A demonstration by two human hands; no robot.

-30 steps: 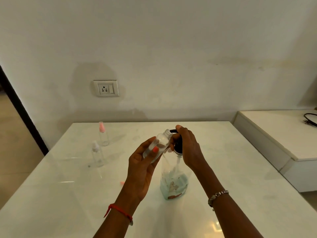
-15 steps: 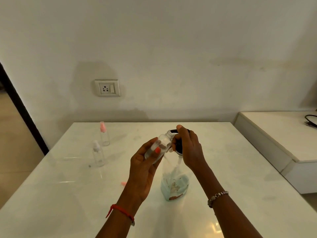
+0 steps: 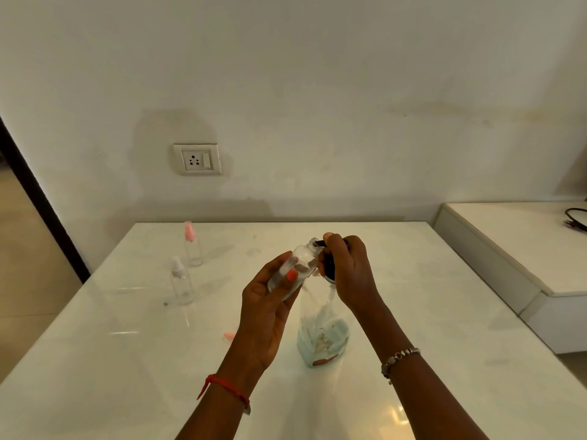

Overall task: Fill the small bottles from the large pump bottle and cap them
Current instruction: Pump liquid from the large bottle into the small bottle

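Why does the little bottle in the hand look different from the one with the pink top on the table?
The held bottle has no cap and its neck is open; the pink-topped bottle is capped. The held bottle is tilted in the left hand, mouth by the spout of the large pump bottle; the pink-topped bottle stands upright on the table, untouched. Both are small and clear.
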